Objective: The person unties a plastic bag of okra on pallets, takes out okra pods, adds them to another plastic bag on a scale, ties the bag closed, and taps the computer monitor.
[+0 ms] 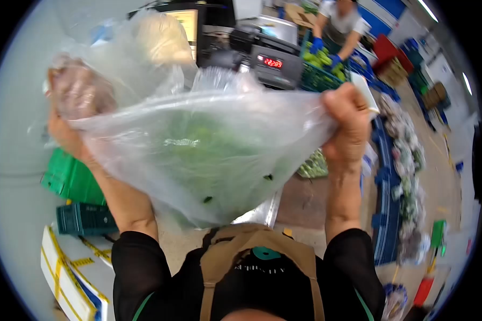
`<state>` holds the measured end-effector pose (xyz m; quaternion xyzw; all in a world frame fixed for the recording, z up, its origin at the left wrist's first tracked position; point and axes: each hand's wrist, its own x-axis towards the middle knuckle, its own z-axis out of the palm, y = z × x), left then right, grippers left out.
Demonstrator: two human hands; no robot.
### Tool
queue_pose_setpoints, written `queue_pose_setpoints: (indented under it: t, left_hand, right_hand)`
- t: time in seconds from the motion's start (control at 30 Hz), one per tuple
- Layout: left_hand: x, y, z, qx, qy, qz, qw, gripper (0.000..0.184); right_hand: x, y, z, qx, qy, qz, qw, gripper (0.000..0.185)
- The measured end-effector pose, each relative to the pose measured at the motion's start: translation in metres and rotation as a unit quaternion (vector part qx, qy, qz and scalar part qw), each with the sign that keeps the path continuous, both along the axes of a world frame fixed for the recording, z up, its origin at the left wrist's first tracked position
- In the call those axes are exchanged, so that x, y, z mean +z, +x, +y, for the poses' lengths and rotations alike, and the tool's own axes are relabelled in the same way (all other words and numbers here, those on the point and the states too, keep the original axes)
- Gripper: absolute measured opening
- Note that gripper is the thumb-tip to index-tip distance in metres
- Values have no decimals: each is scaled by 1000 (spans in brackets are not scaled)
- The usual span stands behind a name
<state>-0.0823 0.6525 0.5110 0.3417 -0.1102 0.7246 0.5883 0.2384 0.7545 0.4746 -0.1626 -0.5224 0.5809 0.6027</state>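
Note:
A large clear plastic bag (209, 155) is stretched wide between my two hands, in front of my chest. Leafy greens show blurred through its film, and two small dark green bits appear low on it. My left hand (80, 91) is closed on the bag's left side, partly veiled by plastic. At the other top corner my right hand (345, 115) grips the film in a fist. The bag's underside is hidden from me.
Behind the bag stands a scale with a red digital display (273, 62), beside a monitor (185, 32). A co-worker in blue gloves (317, 45) handles green produce in a green crate (313, 77). Bagged vegetables (409, 171) line the right; a green bin (72, 176) sits left.

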Motion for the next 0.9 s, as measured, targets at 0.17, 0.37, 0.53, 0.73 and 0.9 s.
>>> queue_pose_setpoints:
  t: [0.17, 0.37, 0.53, 0.73, 0.9]
  left_hand:
    - [20, 72, 59, -143, 25, -10, 989, 19]
    - [18, 213, 100, -292, 12, -53, 955, 19]
    - [-1, 315, 109, -337, -12, -48, 940, 18]
    - [-106, 389, 134, -255, -106, 64, 959, 23]
    - [-229, 399, 118, -188, -254, 220, 923, 19]
  right_hand:
    - [46, 84, -40, -195, 41, 73, 977, 11]
    - [43, 200, -89, -380, 64, 38, 922, 10]
    - [11, 274, -67, -479, 39, -1, 877, 25]
    - [-108, 382, -23, -500, 17, -104, 859, 20]
    - [-238, 402, -33, -447, -87, -352, 818, 38]
